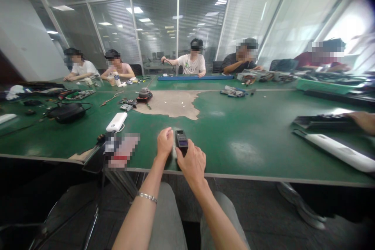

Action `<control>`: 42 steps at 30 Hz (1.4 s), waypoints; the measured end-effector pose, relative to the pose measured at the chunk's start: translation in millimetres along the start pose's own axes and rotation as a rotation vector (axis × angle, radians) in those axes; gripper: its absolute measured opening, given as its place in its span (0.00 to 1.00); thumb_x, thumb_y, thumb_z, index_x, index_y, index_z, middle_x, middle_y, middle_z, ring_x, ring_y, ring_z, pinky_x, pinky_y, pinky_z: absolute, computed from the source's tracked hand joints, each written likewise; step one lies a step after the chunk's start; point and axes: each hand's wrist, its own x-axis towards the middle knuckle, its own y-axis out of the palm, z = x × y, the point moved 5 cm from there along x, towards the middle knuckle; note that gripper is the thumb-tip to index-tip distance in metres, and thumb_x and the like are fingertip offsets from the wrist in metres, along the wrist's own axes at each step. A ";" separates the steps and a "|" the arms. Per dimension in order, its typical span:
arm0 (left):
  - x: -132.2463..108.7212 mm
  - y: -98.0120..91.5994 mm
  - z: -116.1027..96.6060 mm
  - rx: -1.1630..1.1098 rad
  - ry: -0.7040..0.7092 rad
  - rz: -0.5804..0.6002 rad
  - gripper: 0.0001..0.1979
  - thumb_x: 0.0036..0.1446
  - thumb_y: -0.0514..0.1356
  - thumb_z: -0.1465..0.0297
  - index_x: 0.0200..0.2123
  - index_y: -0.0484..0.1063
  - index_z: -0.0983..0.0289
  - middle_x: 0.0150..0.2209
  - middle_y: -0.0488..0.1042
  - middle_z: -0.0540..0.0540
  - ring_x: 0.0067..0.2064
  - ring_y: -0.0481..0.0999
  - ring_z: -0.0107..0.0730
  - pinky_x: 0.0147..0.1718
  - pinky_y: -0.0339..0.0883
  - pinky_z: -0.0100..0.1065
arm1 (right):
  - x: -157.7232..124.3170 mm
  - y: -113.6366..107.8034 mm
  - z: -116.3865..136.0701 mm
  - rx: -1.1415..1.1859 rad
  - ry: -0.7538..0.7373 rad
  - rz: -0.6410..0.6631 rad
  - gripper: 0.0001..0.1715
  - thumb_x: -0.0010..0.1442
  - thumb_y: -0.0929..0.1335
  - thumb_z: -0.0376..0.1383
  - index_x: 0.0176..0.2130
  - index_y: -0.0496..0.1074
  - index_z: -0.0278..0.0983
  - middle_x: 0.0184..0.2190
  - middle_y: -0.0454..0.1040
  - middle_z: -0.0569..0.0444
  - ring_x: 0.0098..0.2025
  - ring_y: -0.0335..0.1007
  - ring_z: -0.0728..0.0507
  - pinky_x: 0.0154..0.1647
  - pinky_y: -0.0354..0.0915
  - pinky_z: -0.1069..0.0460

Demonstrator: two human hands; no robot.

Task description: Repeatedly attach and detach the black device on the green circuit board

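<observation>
A small black box-shaped device (pixel 181 139) with a dark bluish panel near its close end is on the green table in front of me. My right hand (pixel 191 160) grips its near end, thumb on the left side and fingers along the right. Just left of the device, apart from it, my left hand (pixel 165 140) is curled with its fingers pressed together. Whatever those fingers may hold is hidden.
Left of my hands lie a white power bank (pixel 116 122) with a cable and a blurred-out reddish item (pixel 125 148). A white elongated casing (pixel 336 148) is at the right, near another person's hand (pixel 365 121). Several people sit across the green table (pixel 222 140).
</observation>
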 end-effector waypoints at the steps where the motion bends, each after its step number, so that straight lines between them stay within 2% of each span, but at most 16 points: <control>1: -0.2 0.1 -1.2 -0.007 0.003 0.008 0.15 0.61 0.52 0.67 0.46 0.74 0.65 0.46 0.76 0.60 0.45 0.76 0.33 0.46 0.70 0.35 | -1.4 1.8 -1.1 0.012 -0.006 -0.011 0.29 0.59 0.64 0.47 0.54 0.62 0.33 0.42 0.74 0.42 0.47 0.66 0.36 0.45 0.54 0.47; 3: -0.3 1.0 -3.2 0.015 0.026 0.036 0.14 0.61 0.53 0.66 0.42 0.76 0.64 0.45 0.76 0.59 0.47 0.75 0.34 0.47 0.70 0.35 | -2.5 5.3 -2.8 0.032 -0.012 -0.029 0.32 0.59 0.64 0.47 0.57 0.59 0.33 0.47 0.72 0.41 0.50 0.64 0.36 0.46 0.54 0.47; 6: 0.2 4.1 -3.6 0.099 0.076 0.099 0.12 0.59 0.55 0.67 0.36 0.78 0.62 0.44 0.77 0.58 0.51 0.73 0.36 0.52 0.67 0.38 | -0.7 10.4 -5.5 0.037 0.007 -0.007 0.29 0.60 0.63 0.46 0.55 0.60 0.33 0.44 0.73 0.42 0.47 0.66 0.37 0.44 0.54 0.48; 10: 1.1 8.4 -0.5 0.142 0.086 0.154 0.12 0.58 0.55 0.67 0.39 0.78 0.62 0.46 0.76 0.58 0.52 0.73 0.37 0.54 0.65 0.40 | 4.3 11.5 -6.0 0.015 0.018 -0.002 0.22 0.60 0.64 0.45 0.49 0.64 0.35 0.38 0.75 0.46 0.44 0.68 0.38 0.43 0.53 0.48; 14: 1.2 7.1 -0.7 0.142 0.082 0.120 0.14 0.60 0.54 0.66 0.42 0.77 0.62 0.47 0.76 0.59 0.51 0.73 0.37 0.55 0.64 0.40 | 8.6 10.2 -5.9 -0.007 0.038 -0.007 0.19 0.59 0.64 0.46 0.45 0.65 0.36 0.36 0.75 0.47 0.41 0.68 0.39 0.42 0.52 0.49; 18: 0.4 7.8 -1.2 0.170 0.085 0.148 0.14 0.61 0.53 0.65 0.36 0.78 0.62 0.46 0.76 0.59 0.50 0.73 0.37 0.53 0.65 0.40 | 8.7 10.3 -5.7 -0.008 0.031 -0.005 0.19 0.59 0.64 0.47 0.44 0.65 0.37 0.35 0.75 0.48 0.41 0.68 0.39 0.43 0.52 0.48; 20: 0.1 8.4 -0.6 0.179 0.088 0.155 0.15 0.61 0.53 0.65 0.35 0.78 0.63 0.46 0.76 0.59 0.50 0.73 0.37 0.53 0.65 0.39 | 7.2 11.3 -6.3 0.000 0.024 -0.014 0.22 0.59 0.64 0.47 0.47 0.65 0.36 0.36 0.75 0.48 0.42 0.68 0.38 0.43 0.52 0.48; 23: 0.2 7.8 0.9 0.172 0.088 0.125 0.15 0.61 0.52 0.65 0.39 0.78 0.63 0.47 0.76 0.59 0.51 0.73 0.37 0.54 0.65 0.39 | 4.5 12.6 -8.5 0.015 0.033 -0.054 0.32 0.58 0.65 0.49 0.55 0.60 0.32 0.41 0.74 0.43 0.45 0.67 0.37 0.45 0.52 0.47; 25: 0.3 8.0 1.4 0.175 0.088 0.123 0.15 0.61 0.52 0.65 0.40 0.77 0.63 0.47 0.76 0.59 0.51 0.73 0.36 0.54 0.64 0.39 | 3.4 13.3 -9.8 0.029 0.041 -0.071 0.35 0.58 0.65 0.50 0.56 0.59 0.31 0.42 0.74 0.42 0.46 0.67 0.37 0.46 0.52 0.47; 29: 0.0 8.9 -0.2 0.209 0.096 0.164 0.15 0.61 0.52 0.65 0.35 0.78 0.63 0.46 0.76 0.59 0.50 0.73 0.37 0.53 0.65 0.39 | 5.0 14.8 -10.5 0.061 0.032 -0.031 0.22 0.59 0.64 0.47 0.47 0.67 0.35 0.38 0.75 0.47 0.44 0.67 0.39 0.45 0.52 0.48; 31: -0.3 8.8 -1.4 0.214 0.099 0.180 0.16 0.61 0.52 0.65 0.34 0.78 0.63 0.46 0.76 0.59 0.51 0.73 0.37 0.53 0.65 0.38 | 6.7 14.1 -10.9 0.064 0.037 -0.022 0.19 0.59 0.64 0.47 0.44 0.68 0.36 0.37 0.75 0.48 0.43 0.67 0.39 0.44 0.52 0.49; 42: 0.8 5.7 -0.2 0.121 0.058 0.090 0.18 0.63 0.49 0.63 0.39 0.77 0.65 0.45 0.76 0.60 0.49 0.73 0.36 0.53 0.64 0.38 | 10.2 7.0 -8.9 0.136 0.023 -0.065 0.20 0.59 0.63 0.47 0.45 0.68 0.37 0.38 0.75 0.48 0.45 0.66 0.40 0.46 0.53 0.48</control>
